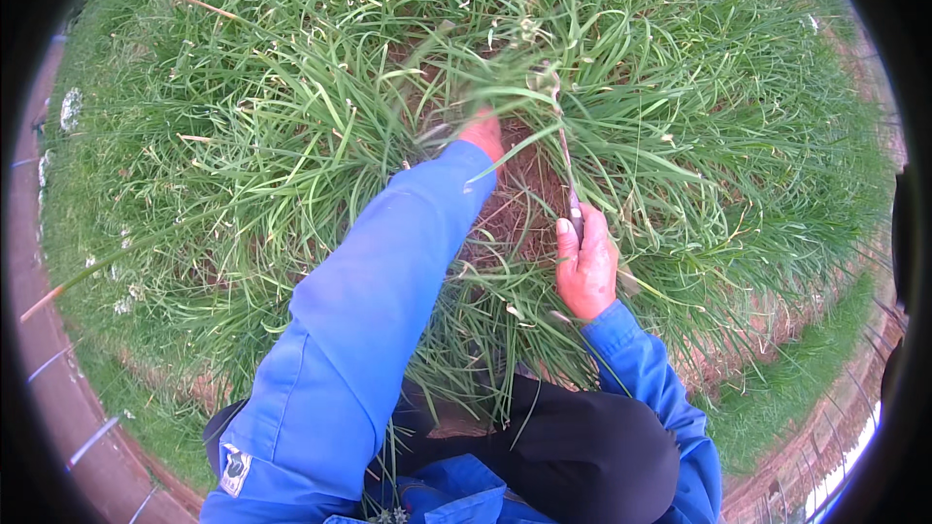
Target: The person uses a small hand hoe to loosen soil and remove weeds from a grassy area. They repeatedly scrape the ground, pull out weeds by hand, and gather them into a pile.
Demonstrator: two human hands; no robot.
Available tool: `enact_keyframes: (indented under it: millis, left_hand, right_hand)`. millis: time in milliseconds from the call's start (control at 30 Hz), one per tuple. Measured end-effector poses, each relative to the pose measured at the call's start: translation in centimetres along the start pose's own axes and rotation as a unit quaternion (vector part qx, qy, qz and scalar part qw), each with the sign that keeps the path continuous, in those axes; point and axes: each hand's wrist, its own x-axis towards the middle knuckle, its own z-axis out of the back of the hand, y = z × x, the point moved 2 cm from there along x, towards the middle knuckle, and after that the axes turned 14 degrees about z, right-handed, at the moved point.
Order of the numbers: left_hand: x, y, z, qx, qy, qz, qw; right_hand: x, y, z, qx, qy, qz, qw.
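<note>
My right hand (pixel 588 262) grips the dark handle of a slim hand tool (pixel 565 149), apparently a sickle. Its thin metal shaft points away from me, and green leaves partly cover its far end. My left hand (pixel 483 135) reaches forward into long, flat-leaved green plants (pixel 313 116) that look like garlic chives. Motion blur and leaves hide its fingers, so their hold cannot be made out. Between the hands is a patch of brown soil (pixel 520 193) strewn with dry stalks. Cut-looking loose leaves (pixel 488 320) lie nearer me, in front of my knees.
Dense leaves surround both hands. A long stalk (pixel 109 260) slants out at the left, near white flower heads (pixel 70 109). My dark-trousered knee (pixel 590 444) is close below my right forearm. A bare dirt strip (pixel 44 306) with thin rods curves along the left rim.
</note>
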Motion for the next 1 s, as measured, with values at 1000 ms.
enact_keyframes:
  millis: [1000]
  left_hand:
    - [-5.2,9.0,-6.9,-0.553,0.125,0.269,0.779]
  right_hand:
    - [5.2,-5.6,-5.7,0.299,0.040,-0.174,0.937]
